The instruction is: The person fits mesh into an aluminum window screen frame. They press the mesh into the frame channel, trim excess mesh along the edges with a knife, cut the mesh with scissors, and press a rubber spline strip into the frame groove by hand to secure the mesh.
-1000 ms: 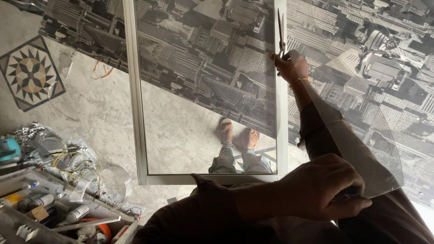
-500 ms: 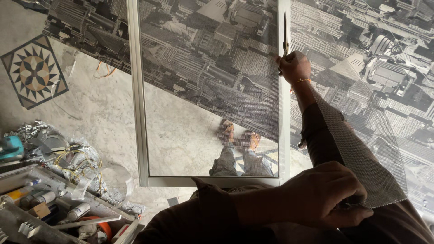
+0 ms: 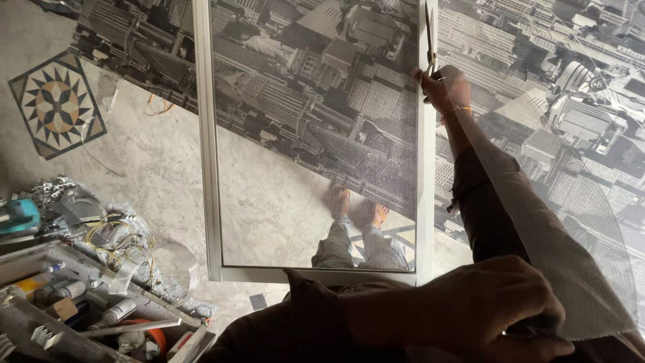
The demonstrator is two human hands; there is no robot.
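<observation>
Two hands work a white screen frame (image 3: 423,168) standing on the marble floor (image 3: 134,154): the right hand (image 3: 445,86) clenches scissors (image 3: 430,37) at the frame's right rail, while the left hand (image 3: 490,312) grips the loose mesh strip (image 3: 537,222) near the bottom corner. Tool clutter (image 3: 74,296) lies left.

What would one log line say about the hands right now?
right hand: holds scissors at frame | left hand: pinches mesh strip

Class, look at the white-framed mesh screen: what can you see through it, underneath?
Through the mesh screen show the cityscape-print sheet, pale marble floor and the person's feet. The right hand holds scissors at its right rail. The rails hide what lies directly beneath them.
</observation>
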